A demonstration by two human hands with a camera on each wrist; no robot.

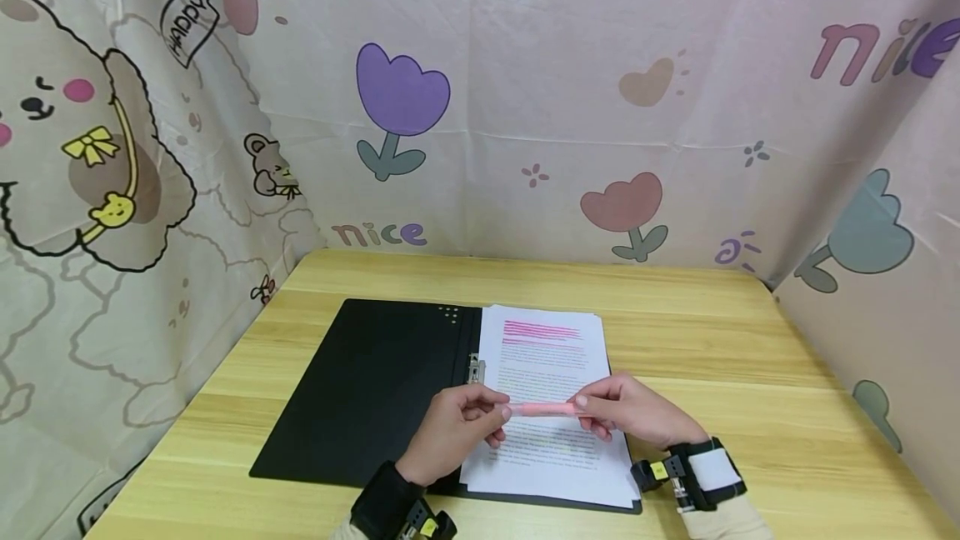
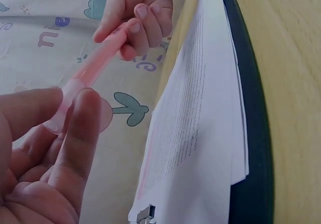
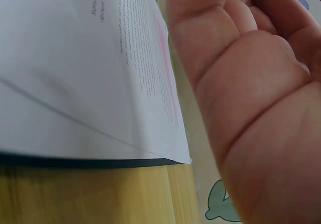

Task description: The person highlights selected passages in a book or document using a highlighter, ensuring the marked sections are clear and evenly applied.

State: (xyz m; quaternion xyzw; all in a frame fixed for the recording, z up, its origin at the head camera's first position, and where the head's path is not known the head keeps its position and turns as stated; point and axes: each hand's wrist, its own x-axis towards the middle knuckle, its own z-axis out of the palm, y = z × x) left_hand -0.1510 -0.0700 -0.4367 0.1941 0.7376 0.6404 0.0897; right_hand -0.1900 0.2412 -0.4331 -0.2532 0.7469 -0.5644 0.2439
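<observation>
Both hands hold a pink highlighter [image 1: 543, 409] level above a stack of printed pages [image 1: 551, 461]. At its left end, my left hand [image 1: 459, 430] pinches a translucent cap [image 2: 64, 106] between thumb and finger. My right hand [image 1: 637, 412] grips the pink barrel at the opposite end, with fingers curled round it in the left wrist view. Bright pink strokes mark the top lines of the upper page. Under the hands, the pages lie in the right half of an opened black folder [image 1: 360, 390]. The right wrist view shows mostly the palm, and the highlighter is hidden there.
A metal clip [image 1: 476, 367] sits at the folder's spine beside the pages. The folder lies flat on a light wooden table [image 1: 750, 373]. Behind and at both sides hangs a printed curtain [image 1: 525, 107]. Each wrist wears a black strap with a small camera.
</observation>
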